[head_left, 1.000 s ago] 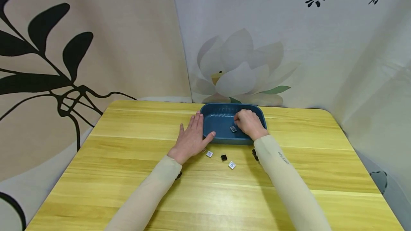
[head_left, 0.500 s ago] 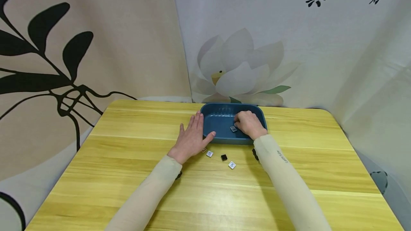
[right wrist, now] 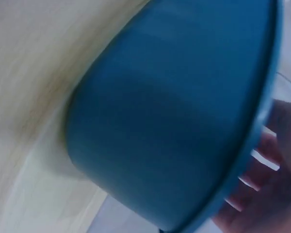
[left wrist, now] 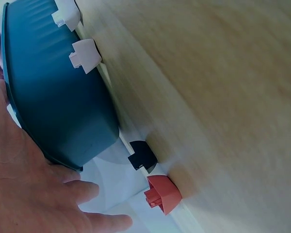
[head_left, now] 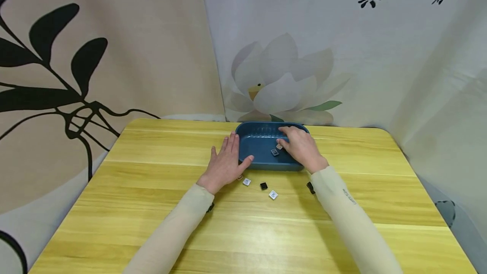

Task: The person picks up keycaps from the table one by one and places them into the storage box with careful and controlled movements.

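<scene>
A dark blue tray [head_left: 262, 166] stands at the back of the wooden table. My left hand [head_left: 223, 165] lies with fingers straight along its left side, thumb spread at the near corner. My right hand [head_left: 304, 150] reaches over the tray's right side, fingers and thumb spread apart. Close by the right thumb, a light keycap [head_left: 279, 146] lies inside next to a grey keycap [head_left: 274, 152]. In the right wrist view the tray's wall [right wrist: 160, 116] hides part of the right hand [right wrist: 266, 189].
In front of the tray lie a white keycap [head_left: 247, 182], a black keycap [head_left: 264, 186] and another white keycap [head_left: 273, 195]. A red keycap [left wrist: 164, 194] shows in the left wrist view. A printed curtain [head_left: 171, 54] hangs behind the table [head_left: 152, 147].
My right hand has opened its curled fingers and shifted slightly right, leaving the light keycap in view beside the grey one. My left hand stays at the tray's side.
</scene>
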The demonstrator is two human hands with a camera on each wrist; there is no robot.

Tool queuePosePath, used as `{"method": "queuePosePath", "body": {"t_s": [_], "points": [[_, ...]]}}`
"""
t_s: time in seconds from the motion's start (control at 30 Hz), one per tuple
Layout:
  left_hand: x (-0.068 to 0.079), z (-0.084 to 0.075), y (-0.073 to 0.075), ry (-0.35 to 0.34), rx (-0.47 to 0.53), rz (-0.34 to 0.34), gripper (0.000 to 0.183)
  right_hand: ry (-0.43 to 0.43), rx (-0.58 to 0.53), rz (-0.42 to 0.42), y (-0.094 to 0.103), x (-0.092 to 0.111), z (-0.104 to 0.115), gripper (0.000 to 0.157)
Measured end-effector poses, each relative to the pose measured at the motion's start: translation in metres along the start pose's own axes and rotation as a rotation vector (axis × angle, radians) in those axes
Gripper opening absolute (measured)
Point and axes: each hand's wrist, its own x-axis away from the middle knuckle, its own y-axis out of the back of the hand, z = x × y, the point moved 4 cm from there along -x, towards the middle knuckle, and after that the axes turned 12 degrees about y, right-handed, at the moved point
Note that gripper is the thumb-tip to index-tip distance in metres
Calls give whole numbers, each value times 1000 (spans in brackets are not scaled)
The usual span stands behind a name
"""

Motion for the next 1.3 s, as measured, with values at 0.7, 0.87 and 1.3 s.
{"method": "queuePosePath", "body": {"t_s": [0.7,0.87,1.3], "points": [[1,-1,2,11,0,-5,96,232,-8,-121,16,52,41,52],[1,-1,2,15,-3,-1,96,289,3,-117,17,65,49,52],[0,-1,1,11,-4,-16,96,412,78,-4,2,97,69,61]]}}
